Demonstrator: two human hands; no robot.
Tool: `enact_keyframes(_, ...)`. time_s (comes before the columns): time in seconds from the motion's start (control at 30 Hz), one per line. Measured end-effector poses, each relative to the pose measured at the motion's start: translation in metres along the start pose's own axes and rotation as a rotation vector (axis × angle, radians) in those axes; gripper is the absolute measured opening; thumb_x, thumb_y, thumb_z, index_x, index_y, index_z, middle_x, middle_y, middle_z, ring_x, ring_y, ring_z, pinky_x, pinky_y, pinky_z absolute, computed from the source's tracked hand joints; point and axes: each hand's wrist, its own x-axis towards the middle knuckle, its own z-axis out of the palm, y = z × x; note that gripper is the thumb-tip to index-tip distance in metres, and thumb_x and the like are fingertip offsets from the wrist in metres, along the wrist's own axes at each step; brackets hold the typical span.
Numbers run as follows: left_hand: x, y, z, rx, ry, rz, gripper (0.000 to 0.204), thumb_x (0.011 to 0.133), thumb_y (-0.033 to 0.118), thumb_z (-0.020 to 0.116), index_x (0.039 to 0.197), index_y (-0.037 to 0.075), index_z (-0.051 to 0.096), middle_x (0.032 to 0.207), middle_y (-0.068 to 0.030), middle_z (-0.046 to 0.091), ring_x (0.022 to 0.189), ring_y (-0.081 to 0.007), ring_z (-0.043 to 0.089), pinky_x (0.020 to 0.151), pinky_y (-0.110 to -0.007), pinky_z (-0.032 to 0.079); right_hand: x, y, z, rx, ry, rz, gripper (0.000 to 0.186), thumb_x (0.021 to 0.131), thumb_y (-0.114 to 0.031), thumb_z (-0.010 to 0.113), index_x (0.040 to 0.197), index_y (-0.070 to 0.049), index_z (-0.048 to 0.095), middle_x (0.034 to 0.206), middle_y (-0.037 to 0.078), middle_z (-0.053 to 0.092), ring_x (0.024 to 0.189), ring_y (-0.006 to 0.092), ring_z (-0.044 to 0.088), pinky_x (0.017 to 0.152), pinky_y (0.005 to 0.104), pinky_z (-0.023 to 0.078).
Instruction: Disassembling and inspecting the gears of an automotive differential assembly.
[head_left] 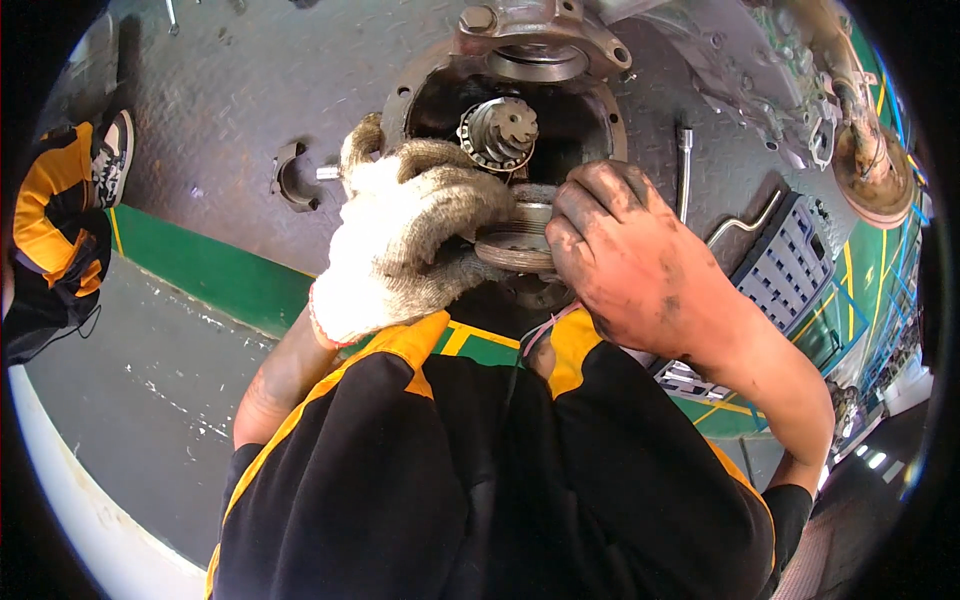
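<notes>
Grimy workshop floor [250,90], metal ring [512,245] between gloved left hand [400,240], bare right hand [630,260]

Round grey metal bearing ring [515,245]: mostly covered by both hands, only its middle arc shows.
Bare greasy right hand [630,265]: fingertips hidden behind the ring.
White knitted-gloved left hand [400,245]: palm side unseen.
Grey socket tray [790,265]: lower part hidden behind the right forearm.
Black-and-orange-clad person [55,230]: cut off by the left edge.
</notes>
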Motion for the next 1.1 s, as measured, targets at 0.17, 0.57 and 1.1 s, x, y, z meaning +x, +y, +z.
enact_keyframes(0.17,-0.006,-0.001,0.003,-0.055,0.085,-0.099,0.051,0.065,0.029,0.087,0.112,0.016,0.072,0.107,-0.005,0.069,0.111,-0.0268,0.062,0.109,-0.058,0.026,-0.006,0.011,0.012,0.196,0.085,0.003,0.032,0.082,-0.019,0.066,0.111,-0.006,0.063,0.122,0.013,0.058,0.121,0.0353,0.052,0.095,0.0488,0.047)
enact_keyframes(0.57,-0.003,0.013,0.014,-0.07,0.129,-0.211,0.048,0.065,0.032,0.086,0.107,0.014,0.072,0.108,-0.0069,0.068,0.109,-0.0277,0.062,0.108,-0.058,0.029,0.005,0.007,0.023,0.239,0.212,-0.057,0.035,0.085,-0.034,0.068,0.102,-0.003,0.065,0.106,0.012,0.063,0.112,0.032,0.055,0.095,0.045,0.046)
enact_keyframes(1.1,0.003,0.012,0.009,-0.018,0.139,-0.141,0.045,0.063,0.032,0.086,0.102,0.014,0.072,0.106,-0.0071,0.068,0.109,-0.029,0.062,0.108,-0.058,0.032,-0.005,0.016,0.041,0.49,0.309,-0.066,0.026,0.079,-0.022,0.073,0.094,-0.005,0.06,0.116,0.012,0.058,0.112,0.0357,0.051,0.09,0.0484,0.046)
